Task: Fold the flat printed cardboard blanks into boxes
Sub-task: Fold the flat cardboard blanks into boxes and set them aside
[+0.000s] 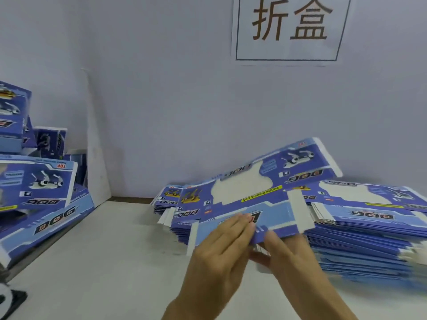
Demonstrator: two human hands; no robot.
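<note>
A: How do the hands lie?
B: Both reach forward, close together. The left hand [221, 248] lies with straight fingers on top of the blank [254, 199]; the right hand [288, 252] pinches its near edge from below.
A: Where is the blank?
B: Lifted, tilted up to the right, above the stack [360, 239] on the table [104, 262].
A: And the material?
B: Thin glossy card — blue print, white flaps, a cut window. Folded boxes [34, 181] are piled at the left — a sign [288, 28] hangs on the wall
</note>
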